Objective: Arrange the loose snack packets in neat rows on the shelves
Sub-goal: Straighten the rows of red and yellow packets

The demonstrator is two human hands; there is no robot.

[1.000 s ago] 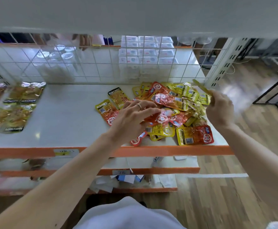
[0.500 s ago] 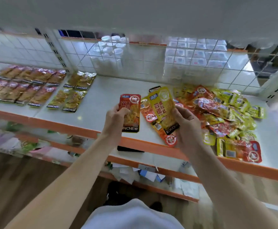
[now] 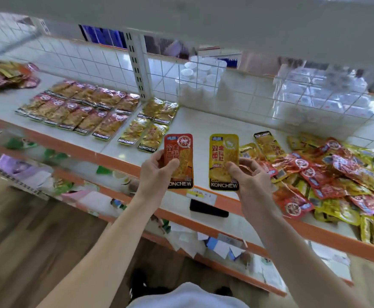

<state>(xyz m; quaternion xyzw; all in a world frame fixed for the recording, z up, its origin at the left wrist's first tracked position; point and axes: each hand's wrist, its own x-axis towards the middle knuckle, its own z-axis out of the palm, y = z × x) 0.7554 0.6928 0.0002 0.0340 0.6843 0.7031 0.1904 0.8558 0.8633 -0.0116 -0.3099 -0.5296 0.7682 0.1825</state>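
My left hand (image 3: 157,174) holds a red snack packet (image 3: 181,152) upright above the front edge of the white shelf (image 3: 203,125). Beside it, my right hand (image 3: 250,181) grips a yellow snack packet (image 3: 222,152), also upright. A loose pile of red and yellow packets (image 3: 334,174) lies on the shelf to the right. Neat rows of red packets (image 3: 79,110) lie on the left, with a small block of yellow packets (image 3: 150,125) next to them.
A wire grid back panel (image 3: 237,96) with a white upright post (image 3: 137,63) closes the shelf behind. An upper shelf (image 3: 203,18) overhangs. The orange front rail (image 3: 315,230) carries a price tag. Lower shelves hold papers and a black object (image 3: 208,211). Another heap of packets (image 3: 6,74) sits far left.
Both hands left the pile, each with a packet, and now hold them side by side facing me. My view has swung left, showing the arranged rows.
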